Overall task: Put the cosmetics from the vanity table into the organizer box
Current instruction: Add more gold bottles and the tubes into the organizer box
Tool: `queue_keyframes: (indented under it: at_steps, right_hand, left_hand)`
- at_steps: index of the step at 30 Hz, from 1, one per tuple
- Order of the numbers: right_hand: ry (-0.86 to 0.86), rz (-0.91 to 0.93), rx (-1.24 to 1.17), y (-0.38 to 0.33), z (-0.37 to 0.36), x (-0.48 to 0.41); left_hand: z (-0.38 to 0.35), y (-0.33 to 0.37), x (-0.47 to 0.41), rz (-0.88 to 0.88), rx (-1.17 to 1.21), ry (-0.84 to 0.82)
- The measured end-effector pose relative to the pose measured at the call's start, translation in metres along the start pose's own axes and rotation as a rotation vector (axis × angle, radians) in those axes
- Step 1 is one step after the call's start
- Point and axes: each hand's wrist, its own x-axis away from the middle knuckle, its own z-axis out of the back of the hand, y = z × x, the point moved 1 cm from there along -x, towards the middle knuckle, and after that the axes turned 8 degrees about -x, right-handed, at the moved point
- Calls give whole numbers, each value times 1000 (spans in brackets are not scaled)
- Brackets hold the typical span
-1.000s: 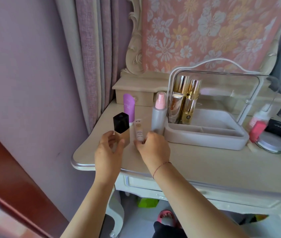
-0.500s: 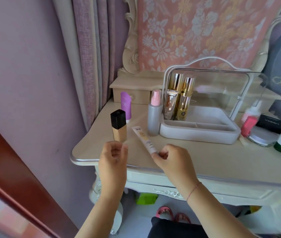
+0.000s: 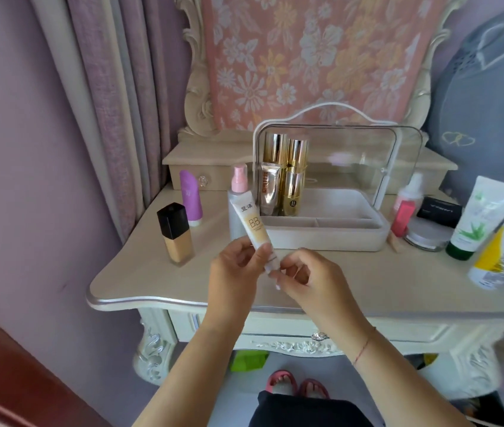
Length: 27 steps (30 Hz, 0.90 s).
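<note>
BB cream tube (image 3: 253, 227): slim, cream and peach, printed "BB", tilted with crimped end up-left, lifted in front of organizer box (image 3: 324, 235), cap end hidden among fingers. Organizer box: white tray base with clear raised lid and white handle, standing toward the back of the vanity table (image 3: 140, 272); inside, at its left end, upright gold bottles (image 3: 294, 177) and a bronze tube (image 3: 268, 189). Left of the box: pink-capped spray bottle (image 3: 238, 192) just beside it, partly behind the BB tube; purple tube (image 3: 189, 198) standing cap-down; black-capped foundation bottle (image 3: 175, 234) upright, nearest the table's left edge.
</note>
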Motion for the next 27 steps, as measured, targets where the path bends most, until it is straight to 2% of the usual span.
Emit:
queue_keyframes:
  at_steps: [5,10,14,17,19,22,27]
  right_hand:
    - [-55,-64,-284,-3,43,-49]
    - [-111,-4,-351,-15,62,-102]
    - [-180,-9,-300,-12,62,-131]
    - [-42,24,-291,-9,65,-153]
    - [48,57,-268,-6,66,-166]
    - [92,98,-169,0,60,-178]
    - [62,117,-24,10,47,-180]
  left_hand:
    - [-22,19,-20,-142,-36,-100]
    - [-43,26,-41,-192,-126,-141]
    - [-49,21,-50,-228,-199,-71]
    - [-47,4,-45,-402,-571,55]
    - [-46,-8,-42,-478,-730,82]
    - [-43,-16,-43,-485,-751,81]
    - [-42,-15,-43,-477,-731,77]
